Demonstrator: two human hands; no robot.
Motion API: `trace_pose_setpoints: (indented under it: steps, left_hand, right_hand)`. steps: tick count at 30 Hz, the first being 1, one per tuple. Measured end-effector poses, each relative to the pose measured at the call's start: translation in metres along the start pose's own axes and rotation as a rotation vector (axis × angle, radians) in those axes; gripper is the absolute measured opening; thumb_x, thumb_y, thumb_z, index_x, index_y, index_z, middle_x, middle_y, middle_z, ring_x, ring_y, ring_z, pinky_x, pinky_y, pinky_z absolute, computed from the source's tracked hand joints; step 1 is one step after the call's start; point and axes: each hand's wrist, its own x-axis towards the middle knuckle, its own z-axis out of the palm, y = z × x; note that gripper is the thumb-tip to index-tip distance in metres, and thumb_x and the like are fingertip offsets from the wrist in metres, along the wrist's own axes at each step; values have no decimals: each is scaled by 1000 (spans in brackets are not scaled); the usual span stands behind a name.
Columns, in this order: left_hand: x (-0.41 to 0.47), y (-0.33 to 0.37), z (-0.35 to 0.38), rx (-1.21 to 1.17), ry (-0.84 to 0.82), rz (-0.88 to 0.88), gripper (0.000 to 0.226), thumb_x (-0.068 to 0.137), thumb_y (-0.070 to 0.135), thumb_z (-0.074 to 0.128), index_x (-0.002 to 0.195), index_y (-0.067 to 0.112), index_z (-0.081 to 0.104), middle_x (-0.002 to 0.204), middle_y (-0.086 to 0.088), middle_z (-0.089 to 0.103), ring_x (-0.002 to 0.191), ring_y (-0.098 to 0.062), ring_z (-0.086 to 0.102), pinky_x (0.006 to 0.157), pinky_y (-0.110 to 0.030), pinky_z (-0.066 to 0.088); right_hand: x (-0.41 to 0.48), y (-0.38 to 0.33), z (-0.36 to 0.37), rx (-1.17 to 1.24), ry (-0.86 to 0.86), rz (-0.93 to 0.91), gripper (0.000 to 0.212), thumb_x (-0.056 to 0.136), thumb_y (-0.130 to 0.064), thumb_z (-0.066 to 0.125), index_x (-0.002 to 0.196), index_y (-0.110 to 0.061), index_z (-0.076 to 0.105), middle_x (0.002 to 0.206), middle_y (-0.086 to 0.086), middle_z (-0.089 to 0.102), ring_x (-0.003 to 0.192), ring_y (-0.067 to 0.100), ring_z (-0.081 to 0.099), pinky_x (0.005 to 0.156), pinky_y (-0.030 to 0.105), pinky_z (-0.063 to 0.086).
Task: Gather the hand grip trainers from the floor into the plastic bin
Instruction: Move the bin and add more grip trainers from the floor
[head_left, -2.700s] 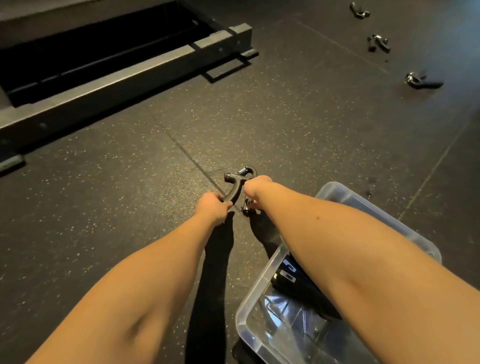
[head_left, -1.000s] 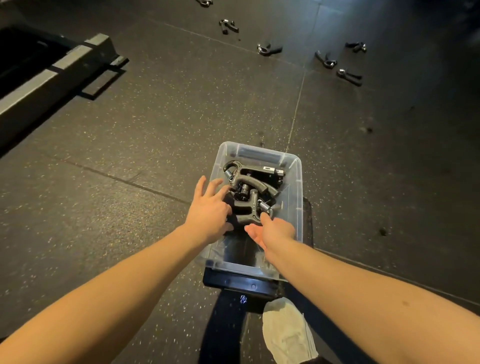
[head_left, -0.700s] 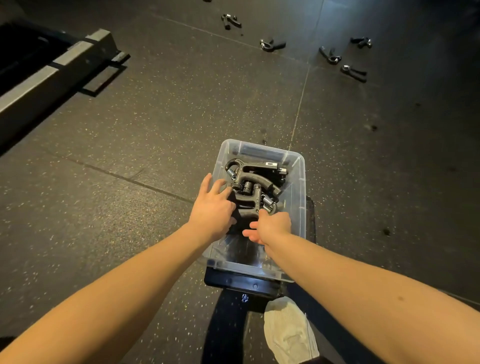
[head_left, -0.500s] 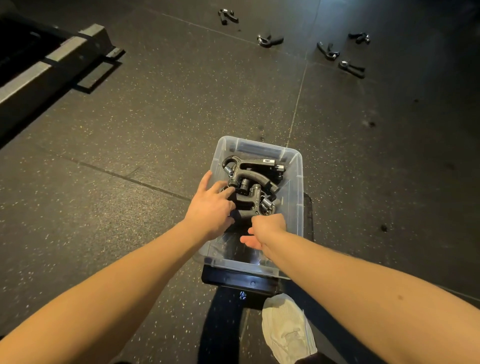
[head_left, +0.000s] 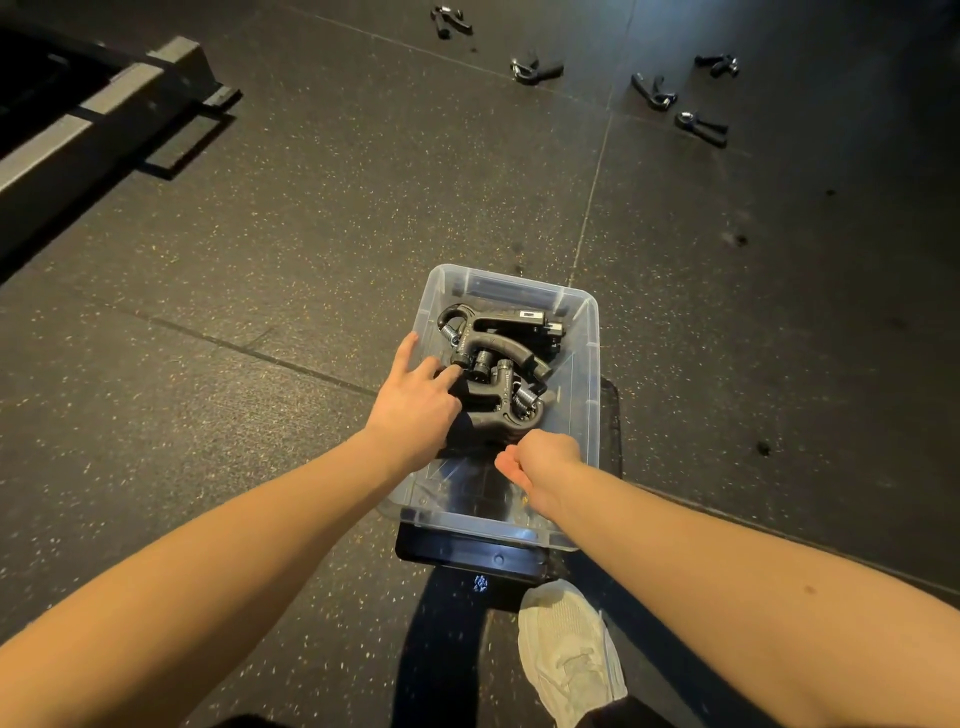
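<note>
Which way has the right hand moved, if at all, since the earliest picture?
Yes. The right hand came from the floor outside the clear plastic bin to above its near end.
</note>
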Motion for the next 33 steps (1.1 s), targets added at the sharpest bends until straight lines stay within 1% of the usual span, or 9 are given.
trace_pose_setpoints:
  steps: [2, 5, 8, 11, 13, 16, 21, 25, 33]
  left_hand:
    - [1, 0, 1, -6, 0, 6, 46, 83, 56, 64, 119, 30, 70, 150, -4, 45, 137, -27, 38, 118, -63, -2]
    - [3, 0, 4, -86, 33, -39, 59, 83, 69, 51, 120, 26, 68, 150, -2, 46, 138, -24, 39, 120, -58, 1]
    - [10, -2, 2, -263, 237, -101, 41, 88, 56, 52, 106, 24, 70, 136, -1, 59, 128, -22, 50, 119, -50, 17]
    - [29, -5, -7, -360, 336, -156, 20, 90, 31, 54, 101, 21, 67, 112, 2, 67, 107, -21, 56, 98, -37, 36]
    - [44, 0, -14, -481, 302, -203, 19, 89, 16, 53, 106, 17, 62, 109, -2, 64, 101, -24, 54, 85, -36, 43]
    - [59, 11, -23, -837, 143, -447, 27, 85, 8, 53, 111, 13, 58, 113, -9, 63, 105, -31, 57, 86, -45, 52]
    - [69, 20, -27, -955, -150, -648, 33, 90, 19, 52, 121, 10, 53, 117, -14, 65, 111, -36, 59, 92, -47, 52]
    - [71, 18, -29, -1029, -130, -677, 33, 93, 16, 51, 124, 10, 53, 117, -14, 65, 110, -34, 60, 88, -42, 50]
    - [65, 25, -25, -1012, -16, -534, 46, 91, 12, 45, 132, 24, 62, 116, -8, 70, 108, -32, 64, 93, -46, 54]
  right_hand:
    - [2, 2, 0, 8, -2, 8, 33, 97, 3, 51, 129, -2, 55, 98, 14, 64, 83, 22, 72, 72, 27, 62]
    - [-8, -9, -3, -77, -67, 5, 29, 95, 3, 54, 124, 1, 57, 97, 13, 57, 76, 22, 63, 74, 33, 62]
    - [-22, -20, -6, -165, -103, 19, 27, 93, -3, 58, 120, -4, 55, 108, 13, 52, 89, 24, 59, 76, 36, 59]
    - [-18, -23, -4, -391, 41, -219, 48, 85, -14, 65, 129, -13, 49, 109, 6, 52, 95, 23, 55, 86, 41, 57]
    - [-15, -33, -2, -525, 122, -439, 52, 84, -17, 66, 132, -19, 47, 122, 4, 48, 107, 25, 55, 88, 40, 53]
    - [-7, -56, 2, -602, 149, -636, 47, 89, -18, 60, 136, -24, 53, 134, 5, 50, 126, 28, 48, 107, 44, 44]
    - [16, -74, 15, -712, 105, -675, 35, 99, -18, 51, 131, -24, 64, 136, 8, 59, 130, 29, 45, 110, 38, 39]
    - [19, -81, 18, -774, 133, -634, 37, 97, -14, 56, 134, -19, 60, 140, 14, 45, 124, 31, 49, 105, 38, 40]
    - [23, -75, 17, -965, 216, -631, 53, 89, -20, 66, 137, -7, 48, 141, 11, 44, 134, 31, 38, 108, 43, 43]
